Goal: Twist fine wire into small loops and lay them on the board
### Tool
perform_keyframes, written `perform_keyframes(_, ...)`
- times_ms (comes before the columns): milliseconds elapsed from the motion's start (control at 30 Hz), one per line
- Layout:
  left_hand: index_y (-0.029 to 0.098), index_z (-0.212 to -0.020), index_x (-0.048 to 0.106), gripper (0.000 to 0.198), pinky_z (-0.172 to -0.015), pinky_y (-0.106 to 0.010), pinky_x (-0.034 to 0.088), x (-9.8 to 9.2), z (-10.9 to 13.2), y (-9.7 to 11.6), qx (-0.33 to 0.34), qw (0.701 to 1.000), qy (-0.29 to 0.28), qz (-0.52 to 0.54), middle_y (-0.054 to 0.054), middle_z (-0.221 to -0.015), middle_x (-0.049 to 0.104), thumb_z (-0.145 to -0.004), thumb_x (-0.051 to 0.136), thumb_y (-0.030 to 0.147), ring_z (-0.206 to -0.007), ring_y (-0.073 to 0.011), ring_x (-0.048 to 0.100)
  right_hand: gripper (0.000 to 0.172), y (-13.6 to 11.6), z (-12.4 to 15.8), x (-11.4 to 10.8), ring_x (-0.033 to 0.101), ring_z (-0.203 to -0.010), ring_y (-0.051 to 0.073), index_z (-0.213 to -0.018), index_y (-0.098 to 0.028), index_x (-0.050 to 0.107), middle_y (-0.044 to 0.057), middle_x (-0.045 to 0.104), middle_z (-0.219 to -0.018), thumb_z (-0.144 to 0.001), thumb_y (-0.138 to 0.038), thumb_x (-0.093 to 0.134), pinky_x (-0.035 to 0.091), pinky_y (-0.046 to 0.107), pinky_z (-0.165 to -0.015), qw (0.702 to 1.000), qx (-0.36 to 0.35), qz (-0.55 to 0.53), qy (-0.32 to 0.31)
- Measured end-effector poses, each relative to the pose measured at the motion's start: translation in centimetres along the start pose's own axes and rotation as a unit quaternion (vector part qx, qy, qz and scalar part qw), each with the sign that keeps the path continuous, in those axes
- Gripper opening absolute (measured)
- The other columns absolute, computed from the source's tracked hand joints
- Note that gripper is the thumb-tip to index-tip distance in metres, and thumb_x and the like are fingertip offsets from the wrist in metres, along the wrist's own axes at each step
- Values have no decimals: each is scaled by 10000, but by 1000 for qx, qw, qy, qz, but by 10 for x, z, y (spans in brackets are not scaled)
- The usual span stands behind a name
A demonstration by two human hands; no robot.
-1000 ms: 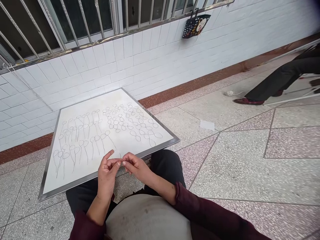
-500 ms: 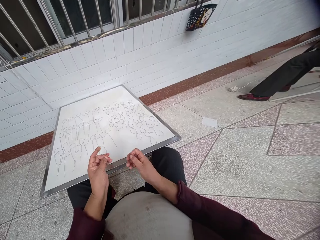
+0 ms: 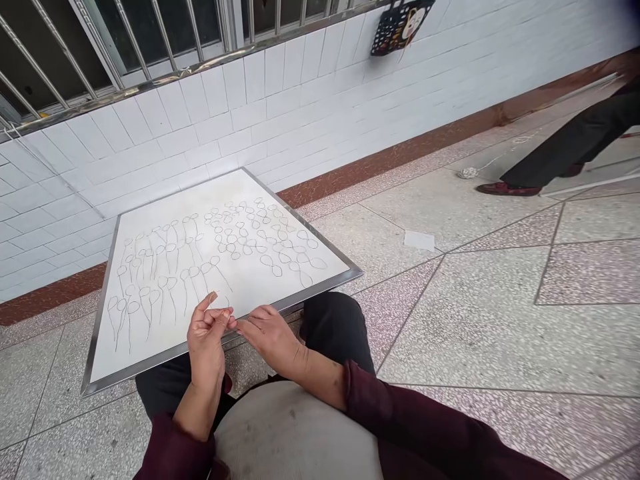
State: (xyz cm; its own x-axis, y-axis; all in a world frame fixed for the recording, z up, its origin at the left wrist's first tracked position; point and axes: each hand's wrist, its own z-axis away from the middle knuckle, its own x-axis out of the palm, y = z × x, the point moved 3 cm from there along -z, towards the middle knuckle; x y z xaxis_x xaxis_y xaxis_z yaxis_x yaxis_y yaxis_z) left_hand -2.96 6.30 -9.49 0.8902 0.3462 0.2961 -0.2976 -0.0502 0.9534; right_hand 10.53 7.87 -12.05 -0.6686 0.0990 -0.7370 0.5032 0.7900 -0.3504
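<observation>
A white board with a metal frame [image 3: 100,320] rests on my knees. Many thin dark wire pieces lie on it: single loops with long tails [image 3: 150,280] at the left, small figure-eight loops [image 3: 260,240] at the right. My left hand [image 3: 207,333] is over the board's near edge, thumb and fingers pinched on a thin wire loop that barely shows. My right hand [image 3: 265,333] is beside it, fingers curled and fingertips meeting the left hand's pinch on the same wire.
A white tiled wall [image 3: 300,100] with a barred window [image 3: 100,47] stands behind the board. A dark basket [image 3: 400,23] hangs from the bars. Another person's leg and shoe [image 3: 505,188] are at the far right. A small white ball of string [image 3: 467,173] lies on the speckled floor.
My hands were together a second ago, drew apart half a second ago, and have come back together at the board's near edge. The view has shifted slightly.
</observation>
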Motion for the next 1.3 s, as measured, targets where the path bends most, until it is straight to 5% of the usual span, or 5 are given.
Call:
perform_keyframes(367,175,-1167,596,550,-717,-301,526,7,-13,2,-6,1000,14,22,28,-667,625,-669,810,270,-849,-195,666,234,3,9,19,465,-659,178,-812,-194,574,23,554,-651,-950,-117,401,339,325,-663,998,5,51,-25)
perform_keyframes(533,176,-1322,493,723,-652,-279,522,9,-23,19,-17,998,-51,-23,26,-663,629,-675,804,259,-847,-202,658,254,14,12,9,519,-707,182,-882,-190,594,42,600,-721,-990,-221,367,404,322,-694,993,29,-95,-62)
perform_keyframes(700,185,-1433,376,864,-654,-296,515,13,-18,23,-73,985,-141,-67,17,-673,661,-682,796,257,-687,-174,652,271,34,1,-19,585,-862,173,-1125,-234,612,56,631,-959,-968,-404,470,472,321,-765,912,196,-360,-16)
perform_keyframes(933,157,-1433,389,887,-692,-299,495,20,-6,12,-136,973,-169,-76,25,-650,655,-668,817,295,-600,-130,605,251,29,-10,-19,610,-858,156,-990,-230,703,19,599,-930,-840,-425,657,496,323,-804,769,259,-584,-25)
perform_keyframes(1300,224,-1377,470,759,-719,-265,465,16,-2,3,-165,974,-156,-24,10,-759,671,-701,804,312,-644,-101,600,169,34,-7,-16,535,-728,109,-897,-193,689,-4,649,-853,-805,-333,703,396,248,-666,719,303,-626,-6)
